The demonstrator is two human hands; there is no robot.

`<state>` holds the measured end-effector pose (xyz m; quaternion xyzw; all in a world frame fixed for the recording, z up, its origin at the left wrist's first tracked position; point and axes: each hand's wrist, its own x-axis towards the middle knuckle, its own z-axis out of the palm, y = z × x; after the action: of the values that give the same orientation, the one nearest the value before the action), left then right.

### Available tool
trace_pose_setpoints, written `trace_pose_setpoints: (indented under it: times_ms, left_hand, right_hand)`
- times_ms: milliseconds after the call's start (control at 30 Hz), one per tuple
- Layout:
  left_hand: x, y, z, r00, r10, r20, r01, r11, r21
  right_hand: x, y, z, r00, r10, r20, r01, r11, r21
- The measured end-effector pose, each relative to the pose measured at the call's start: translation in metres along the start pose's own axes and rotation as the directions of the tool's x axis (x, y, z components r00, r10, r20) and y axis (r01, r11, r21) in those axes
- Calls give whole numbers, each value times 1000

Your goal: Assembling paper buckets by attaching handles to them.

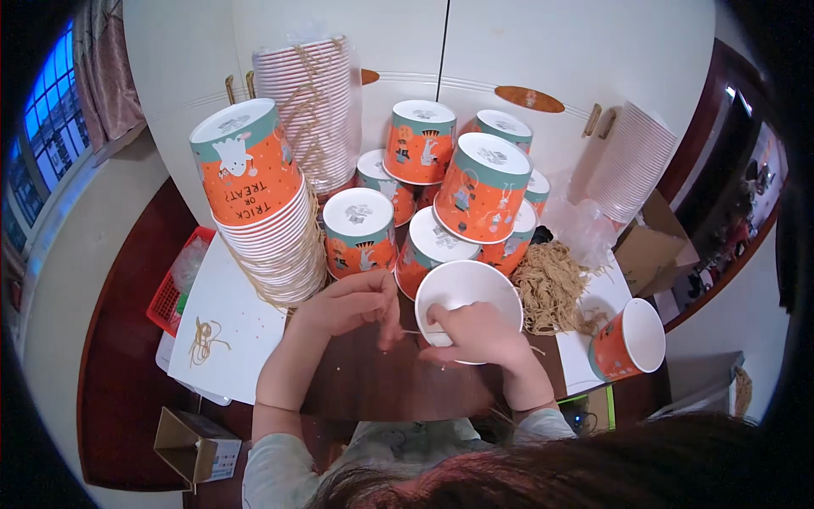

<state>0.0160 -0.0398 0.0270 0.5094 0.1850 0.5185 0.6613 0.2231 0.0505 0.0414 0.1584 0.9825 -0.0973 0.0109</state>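
Note:
An open white-lined paper bucket [459,285] stands upright in front of me, its mouth facing me. My right hand [479,332] is closed over its near rim, with fingers reaching into the mouth. Left of the bucket, my left hand [360,307] is closed in a pinch, the fingertips slightly blurred. A thin pale strand [412,332] runs between the two hands; it looks like string, though its ends are hidden by my fingers. Beside the bucket on the right lies a heap of tan twine [553,287].
Upside-down orange and green paper buckets [359,231] are piled behind. A tall bucket stack [264,233] stands left, a wrapped stack [307,110] behind it. One bucket [627,341] lies tipped at right. Loose string [206,341] rests on white board at left, near a red basket [174,284].

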Motion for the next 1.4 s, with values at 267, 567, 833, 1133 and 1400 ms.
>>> trace_pose_setpoints:
  times_ms: [267,567,833,1133,1400]
  left_hand:
    - [29,-36,13,920,-60,-387,130,979,155]
    - [29,-46,19,892,-65,-448,276,862,425]
    - [28,-53,16,967,140,-215,92,592,801]
    - [28,-42,10,923,-152,-355,296,868,399]
    - [28,-48,6,958,-86,-274,190,905,379]
  right_hand:
    - [-11,35,-10,944,-214,-253,301,872,386]
    - [-3,41,-9,887,-237,-396,410,799,439]
    - [1,43,-2,852,-202,-482,436,784,442]
    - [-5,33,-1,893,-161,-421,307,901,305]
    - [1,34,9,873,-212,-440,319,930,184]
